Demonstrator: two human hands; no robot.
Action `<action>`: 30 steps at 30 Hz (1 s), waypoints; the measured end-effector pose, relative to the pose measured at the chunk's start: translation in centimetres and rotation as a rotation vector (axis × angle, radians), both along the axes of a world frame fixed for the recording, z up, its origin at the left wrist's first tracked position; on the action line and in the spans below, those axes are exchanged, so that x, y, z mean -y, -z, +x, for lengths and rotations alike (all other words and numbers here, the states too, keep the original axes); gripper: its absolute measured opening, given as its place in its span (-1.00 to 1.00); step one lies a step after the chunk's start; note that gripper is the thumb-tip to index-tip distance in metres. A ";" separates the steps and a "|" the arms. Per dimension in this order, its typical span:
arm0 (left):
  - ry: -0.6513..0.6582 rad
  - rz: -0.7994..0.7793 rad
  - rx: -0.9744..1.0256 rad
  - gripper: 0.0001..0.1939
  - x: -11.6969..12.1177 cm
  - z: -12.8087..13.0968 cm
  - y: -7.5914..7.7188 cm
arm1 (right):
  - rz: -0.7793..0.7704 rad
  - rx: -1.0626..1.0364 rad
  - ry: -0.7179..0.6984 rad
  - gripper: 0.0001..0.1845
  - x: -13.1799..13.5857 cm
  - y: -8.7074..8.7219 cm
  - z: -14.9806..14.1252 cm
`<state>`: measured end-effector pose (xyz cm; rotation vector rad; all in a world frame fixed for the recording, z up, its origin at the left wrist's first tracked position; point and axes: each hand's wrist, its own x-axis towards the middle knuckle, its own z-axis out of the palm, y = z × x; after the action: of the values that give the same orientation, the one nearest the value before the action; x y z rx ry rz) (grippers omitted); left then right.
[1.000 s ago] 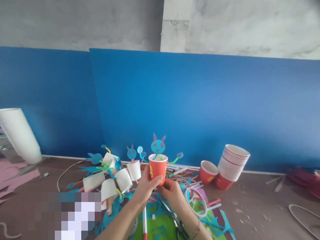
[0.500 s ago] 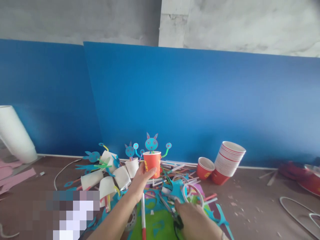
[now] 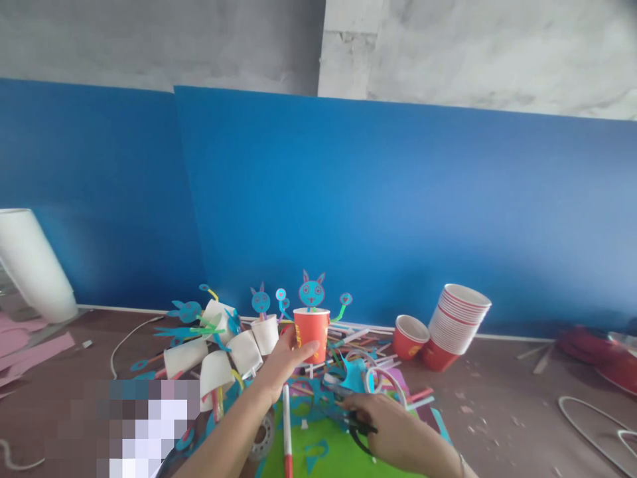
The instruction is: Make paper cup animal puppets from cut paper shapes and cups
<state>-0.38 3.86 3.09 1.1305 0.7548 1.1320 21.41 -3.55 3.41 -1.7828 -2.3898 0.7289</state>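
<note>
My left hand (image 3: 289,362) is closed round a red paper cup (image 3: 312,340). A blue paper animal head (image 3: 311,293) with pointed ears rises from the cup, with a bent straw arm on each side ending in a blue disc. My right hand (image 3: 385,418) grips scissors (image 3: 363,427) by their black handles, low over the craft scraps; the blades point left. Beneath them lies a green sheet (image 3: 338,448) with cut-outs. A white marker with a red end (image 3: 287,425) lies to the left of the scissors.
Several white paper cups (image 3: 185,358) with blue paper figures lie at the left. A stack of paper cups (image 3: 455,325) leans at the right beside a single red cup (image 3: 411,335). Rolls of tape (image 3: 383,385), straws and scraps cover the middle. A blue panel (image 3: 348,199) stands behind.
My right hand has drawn the scissors slightly up and turned them so the blades point more to the left. The red cup in my left hand has shifted a little right and down in view.
</note>
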 end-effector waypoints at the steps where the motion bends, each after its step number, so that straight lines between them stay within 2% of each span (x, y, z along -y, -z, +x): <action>1: 0.014 -0.005 0.004 -0.42 -0.1 0.1 0.2 | -0.017 -0.027 0.002 -0.39 -0.1 -0.1 0.3; 4: 0.057 -0.022 -0.004 -0.40 -0.5 0.4 1.2 | -0.072 -0.076 0.039 -0.51 -0.6 -1.0 1.1; 7: 0.076 -0.018 -0.033 -0.40 -0.6 0.6 2.0 | -0.063 -0.118 0.066 -0.48 -1.1 -2.2 1.2; 10: 0.071 0.007 -0.050 -0.43 -0.4 0.8 2.3 | -0.065 -0.180 0.060 -0.53 -1.7 -2.8 0.6; 14: 0.062 0.040 -0.034 -0.47 0.2 1.0 1.8 | -0.111 -0.262 0.060 -0.59 -2.4 -2.7 -0.2; 19: 0.089 0.038 -0.021 -0.44 0.5 1.1 1.3 | -0.067 -0.256 0.023 -0.58 -2.9 -2.7 -0.3; 25: 0.105 0.046 -0.012 -0.46 0.4 1.1 1.2 | -0.097 -0.327 0.009 -0.64 -3.2 -2.5 -0.2; 30: 0.103 0.047 -0.022 -0.43 0.3 1.3 1.7 | -0.145 -0.390 -0.064 -0.76 -3.0 -2.7 -0.2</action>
<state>0.88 3.58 1.36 1.2092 0.6829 1.0569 21.22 -0.56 6.07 -1.4461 -2.1861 1.1626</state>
